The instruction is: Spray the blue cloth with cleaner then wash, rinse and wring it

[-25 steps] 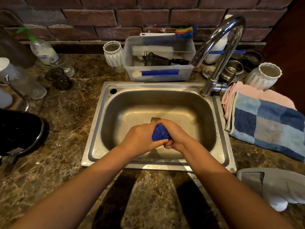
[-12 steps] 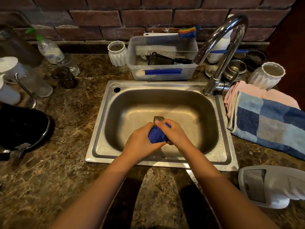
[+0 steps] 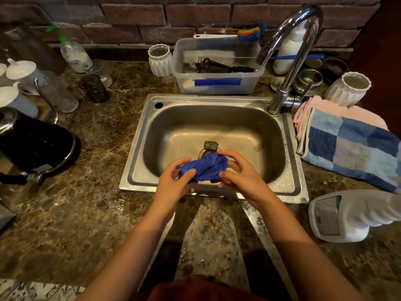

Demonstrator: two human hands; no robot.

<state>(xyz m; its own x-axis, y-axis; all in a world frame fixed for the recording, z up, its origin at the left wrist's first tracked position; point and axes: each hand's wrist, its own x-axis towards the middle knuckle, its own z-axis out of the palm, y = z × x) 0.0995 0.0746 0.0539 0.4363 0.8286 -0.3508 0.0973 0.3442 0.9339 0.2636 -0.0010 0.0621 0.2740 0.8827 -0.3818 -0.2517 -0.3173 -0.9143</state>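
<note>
The blue cloth (image 3: 205, 167) is a crumpled wet bundle held over the front part of the steel sink (image 3: 288, 161). My left hand (image 3: 174, 181) pinches its left end with thumb and fingers. My right hand (image 3: 238, 173) grips its right end, fingers curled loosely around it. Just beyond the cloth, a dark drain plug (image 3: 210, 146) sits on the sink's drain. The chrome tap (image 3: 290, 55) arches over the sink's back right corner; no water shows running from it. A spray bottle with a green nozzle (image 3: 72, 54) stands at the back left.
A clear tub of brushes (image 3: 217, 68) sits behind the sink, with white ribbed cups (image 3: 160, 59) (image 3: 348, 89) beside it. Folded pink and blue checked towels (image 3: 351, 146) lie to the right, a white bottle (image 3: 351, 216) lies front right, a black kettle (image 3: 34, 144) and glasses stand left.
My hands have loosened from a tight two-handed squeeze; the cloth has opened from a small ball into a longer bundle between them. The drain plug has come into sight.
</note>
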